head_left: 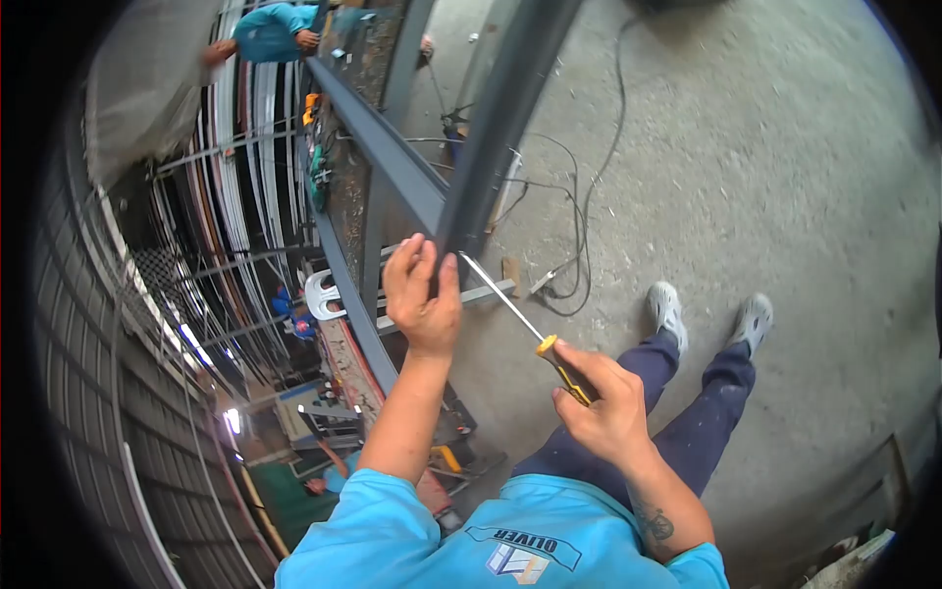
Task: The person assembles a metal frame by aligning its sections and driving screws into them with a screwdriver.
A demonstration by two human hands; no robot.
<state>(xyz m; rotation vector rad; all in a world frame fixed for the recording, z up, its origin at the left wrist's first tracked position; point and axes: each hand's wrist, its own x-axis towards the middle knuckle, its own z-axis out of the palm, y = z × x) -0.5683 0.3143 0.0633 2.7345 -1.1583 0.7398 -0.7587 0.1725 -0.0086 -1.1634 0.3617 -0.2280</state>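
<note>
A grey metal frame [388,157] has its corner pointing toward me, with a thick upright-looking bar [505,113] meeting it there. My left hand [427,299] is at that corner, thumb and fingers around its end. A long screwdriver [510,304] with a yellow and black handle sits in my right hand [605,402], fingers wrapped round the handle. Its thin shaft slants up and left, and the tip is at the frame's corner beside my left thumb. Whether the tip touches a screw or just the bar is too small to tell.
A long workbench [343,211] with a green power tool [316,177] runs along the left. A co-worker [275,34] in a blue shirt stands at its far end. Black cable [587,211] loops on the concrete floor. Racks of long profiles [231,108] stand farther left.
</note>
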